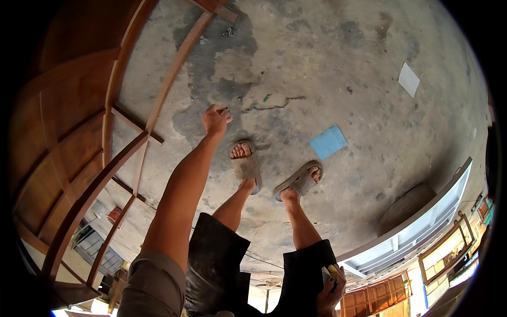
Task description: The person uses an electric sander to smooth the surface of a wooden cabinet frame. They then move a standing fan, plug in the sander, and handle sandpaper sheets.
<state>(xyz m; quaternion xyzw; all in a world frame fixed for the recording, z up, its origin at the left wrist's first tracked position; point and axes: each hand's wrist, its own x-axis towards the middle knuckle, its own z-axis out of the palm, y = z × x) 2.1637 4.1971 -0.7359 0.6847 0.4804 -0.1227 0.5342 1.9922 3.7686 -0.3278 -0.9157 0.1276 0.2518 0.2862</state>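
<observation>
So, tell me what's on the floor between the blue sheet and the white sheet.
Nothing: in the head view, only bare, stained concrete floor lies between the blue sheet and the white sheet.

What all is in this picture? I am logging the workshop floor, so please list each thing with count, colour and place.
wooden frame: one, reddish brown, along the left side
concrete floor: one, grey and stained, fills the middle
blue sheet: one, light blue, flat on the floor right of the feet
white sheet: one, white, on the floor at upper right
panelled frames: several, white and brown, at lower right
sandals: two, grey, on the person's feet
left hand: closed, arm stretched forward beside the wooden frame
right hand: at the lower edge, holding a small yellow-tipped object
</observation>
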